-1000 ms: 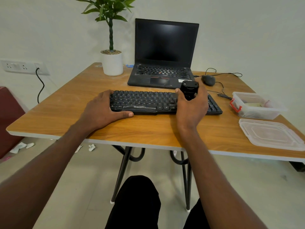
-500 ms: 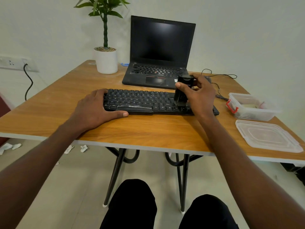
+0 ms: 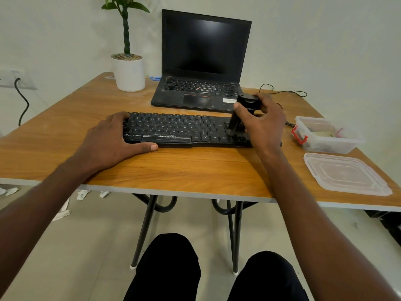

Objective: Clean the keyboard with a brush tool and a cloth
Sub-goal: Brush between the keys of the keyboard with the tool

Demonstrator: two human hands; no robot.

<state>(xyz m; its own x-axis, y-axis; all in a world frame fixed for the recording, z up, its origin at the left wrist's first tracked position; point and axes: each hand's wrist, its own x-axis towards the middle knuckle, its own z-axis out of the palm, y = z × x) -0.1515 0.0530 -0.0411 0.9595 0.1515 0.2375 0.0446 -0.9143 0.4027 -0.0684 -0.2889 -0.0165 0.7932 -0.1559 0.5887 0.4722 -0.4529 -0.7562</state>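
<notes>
A black keyboard [image 3: 180, 130] lies across the middle of the wooden table [image 3: 173, 170]. My left hand [image 3: 108, 140] holds its left end, fingers over the far edge and thumb along the near edge. My right hand [image 3: 262, 124] grips a black brush tool [image 3: 243, 107] upright over the keyboard's right part, its lower end down on the keys. No cloth is plainly visible; something pale lies inside the clear plastic box [image 3: 325, 135] at the right.
An open black laptop [image 3: 204, 61] stands behind the keyboard, a potted plant [image 3: 129, 70] to its left. The box's clear lid [image 3: 345, 172] lies at the near right. A thin black cable [image 3: 282, 89] runs behind my right hand. Paper scraps [image 3: 83, 194] litter the floor.
My right hand has shifted the brush tool right along the keyboard and tilted it down onto the keys. My left hand has kept its hold. The camera has moved a little closer.
</notes>
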